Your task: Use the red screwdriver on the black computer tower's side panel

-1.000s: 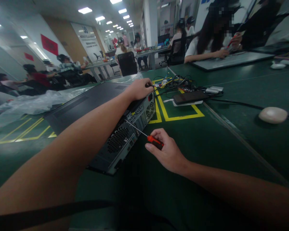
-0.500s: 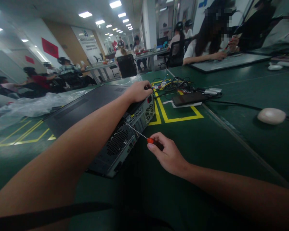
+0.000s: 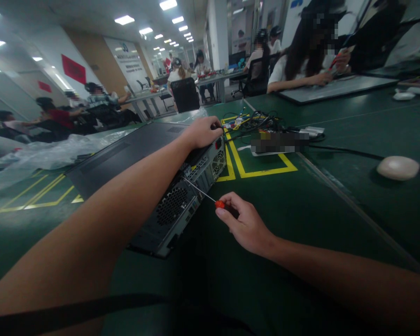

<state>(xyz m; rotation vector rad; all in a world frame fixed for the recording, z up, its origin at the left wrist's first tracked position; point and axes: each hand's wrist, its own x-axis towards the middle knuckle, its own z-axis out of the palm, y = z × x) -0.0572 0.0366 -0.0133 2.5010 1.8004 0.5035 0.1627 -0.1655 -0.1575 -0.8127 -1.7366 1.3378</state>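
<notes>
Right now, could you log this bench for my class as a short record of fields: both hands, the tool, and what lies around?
Left hand: resting on the case, at its upper back edge
Right hand: gripping the screwdriver by its handle
Tool: shaft angled toward the case's back; tip contact unclear
Case: on the table
Right of case: cables
Farther right: mouse
Left side: clear plastic
</notes>
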